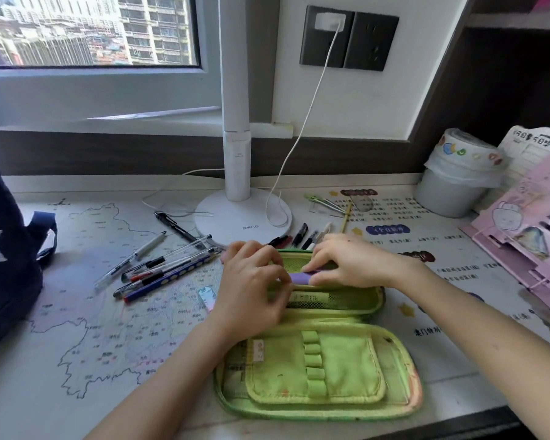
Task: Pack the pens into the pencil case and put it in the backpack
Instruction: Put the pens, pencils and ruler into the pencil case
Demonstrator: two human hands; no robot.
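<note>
Seating a purple pen [300,277] in the case's [340,373] far half: left hand [251,290] and right hand [350,265] each pinch an end, probably to align it with the mesh pocket. Case: soft green fabric, opened flat, elastic loops. Pens [165,268]: slim plastic barrels, loose, left of case. Backpack [4,265]: dark cloth, far left.

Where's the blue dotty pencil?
In the head view, the blue dotted pencil lies on the map mat, left of the open green fabric pencil case and left hand, among loose pens.
</note>
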